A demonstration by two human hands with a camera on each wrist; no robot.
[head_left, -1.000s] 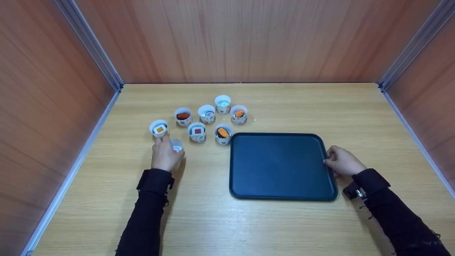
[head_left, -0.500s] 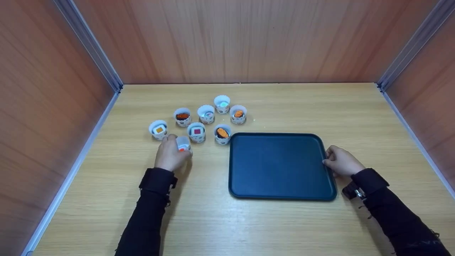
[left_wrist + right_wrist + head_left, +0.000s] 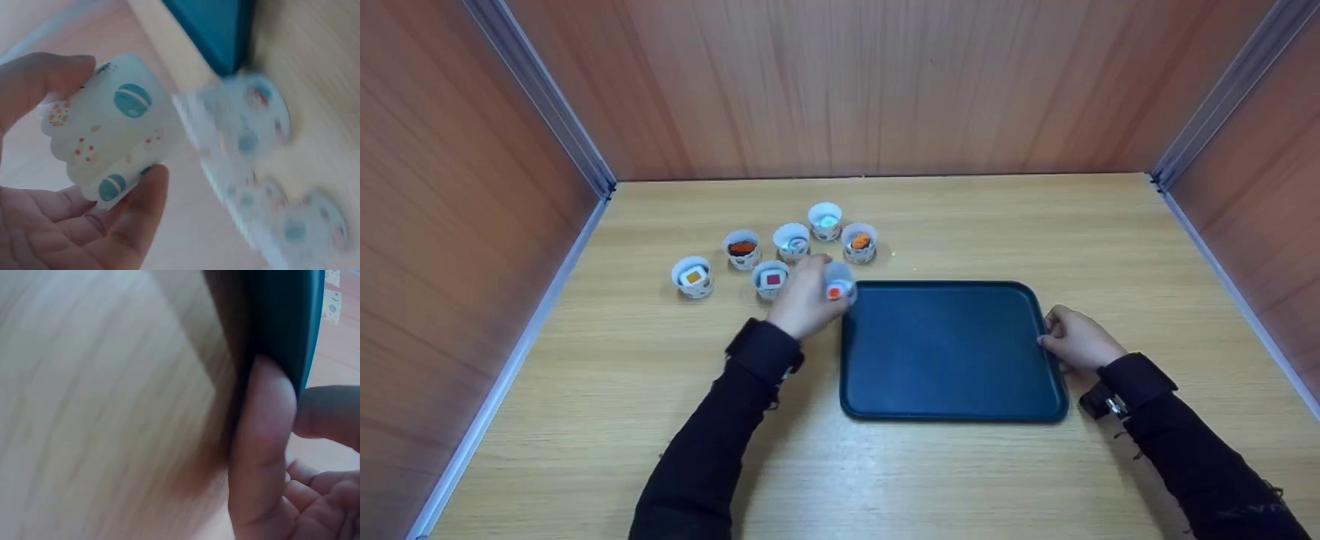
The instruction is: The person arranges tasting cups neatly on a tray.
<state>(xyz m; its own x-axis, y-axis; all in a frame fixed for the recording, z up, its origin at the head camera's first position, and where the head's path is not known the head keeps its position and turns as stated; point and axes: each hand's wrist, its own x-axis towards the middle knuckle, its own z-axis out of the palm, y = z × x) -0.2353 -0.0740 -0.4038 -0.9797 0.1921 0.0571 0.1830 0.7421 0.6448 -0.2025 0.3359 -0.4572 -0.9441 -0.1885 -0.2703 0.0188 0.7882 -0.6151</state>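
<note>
In my left hand [image 3: 806, 301] is a small paper baking cup [image 3: 121, 126], pinched between thumb and fingers. It has a scalloped rim, printed macarons, and something red-orange inside. The hand holds it above the table, by the left back corner of a dark teal tray [image 3: 952, 352]. My right hand [image 3: 1078, 339] pinches the tray's right edge, and the right wrist view shows thumb and finger on either side of the rim. Close to the left hand stands a cup [image 3: 770, 295] with a white-and-dark-red square piece. The cup that stood at the tray's back corner is hidden in the head view.
More paper cups stand behind and left: one [image 3: 694, 291] with a white-and-yellow piece, one [image 3: 745, 263] with a red-brown piece, two pale-filled ones, and one [image 3: 860, 256] with an orange piece. Wooden panels [image 3: 877, 90] enclose the table's back and sides.
My left hand has carried the paper cup rightward and back, from beside the left cups to the tray's corner. My right hand stays on the tray edge.
</note>
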